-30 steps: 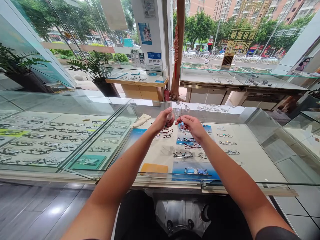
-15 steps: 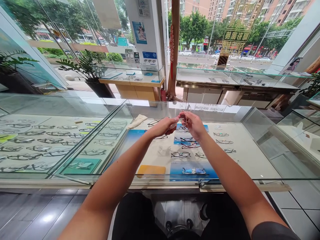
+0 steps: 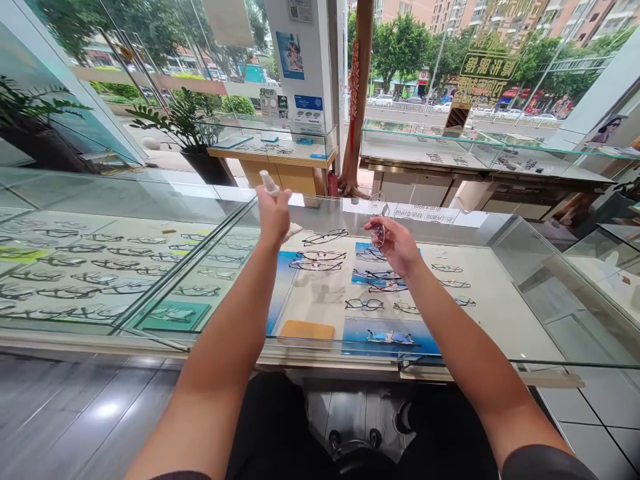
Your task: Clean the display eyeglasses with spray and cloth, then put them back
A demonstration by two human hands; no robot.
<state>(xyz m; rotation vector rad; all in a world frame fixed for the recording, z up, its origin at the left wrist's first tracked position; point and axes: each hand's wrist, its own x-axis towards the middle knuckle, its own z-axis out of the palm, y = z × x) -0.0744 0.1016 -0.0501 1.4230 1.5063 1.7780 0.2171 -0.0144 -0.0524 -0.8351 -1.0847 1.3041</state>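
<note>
Now left grip (image 3: 274,213) is swinging the white bottle (image 3: 268,181) toward the far edge of the counter (image 3: 500,327), right grip (image 3: 399,247) alone holding the glasses (image 3: 379,235).

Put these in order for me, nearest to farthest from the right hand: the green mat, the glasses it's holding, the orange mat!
1. Held glasses: in the right hand.
2. Orange mat: to its left, closer to the person's body.
3. Green mat: much farther left.
</note>
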